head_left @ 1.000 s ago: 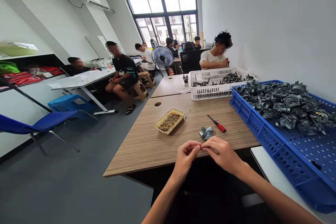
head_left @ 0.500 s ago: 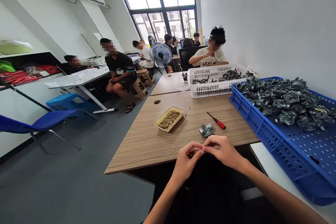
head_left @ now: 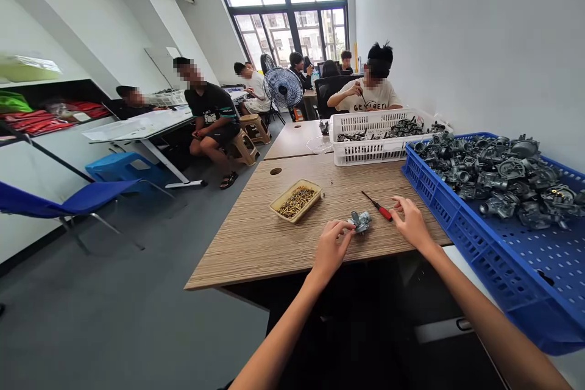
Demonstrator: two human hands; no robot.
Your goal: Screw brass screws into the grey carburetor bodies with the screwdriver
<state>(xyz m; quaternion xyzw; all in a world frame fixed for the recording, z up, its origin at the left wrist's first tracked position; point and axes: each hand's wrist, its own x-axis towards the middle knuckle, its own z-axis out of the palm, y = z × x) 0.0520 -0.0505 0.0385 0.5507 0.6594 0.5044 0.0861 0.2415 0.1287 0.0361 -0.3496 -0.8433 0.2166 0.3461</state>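
A grey metal carburetor point(head_left: 362, 223) lies near the front of the wooden table. My left hand point(head_left: 333, 246) has its fingertips closed on the carburetor's left side. To the right is a screwdriver with a red handle point(head_left: 384, 213), its dark shaft pointing away and to the left. My right hand point(head_left: 411, 223) is just right of that handle, fingers apart and nothing between them. Left of these sits a shallow cream tray point(head_left: 273, 205) of small brass-coloured parts.
A blue crate point(head_left: 461, 228) heaped with carburetors stands along the right. Behind the table's middle is a white basket point(head_left: 361, 155) of dark parts, with a co-worker point(head_left: 365, 94) seated beyond it. Tiny pieces lie near the cream tray. The table's front edge point(head_left: 256, 277) is close to me.
My hands, fingertips together in front of the table before, have parted. The left has reached forward to the carburetor, the right has moved right to the screwdriver. The view has shifted slightly.
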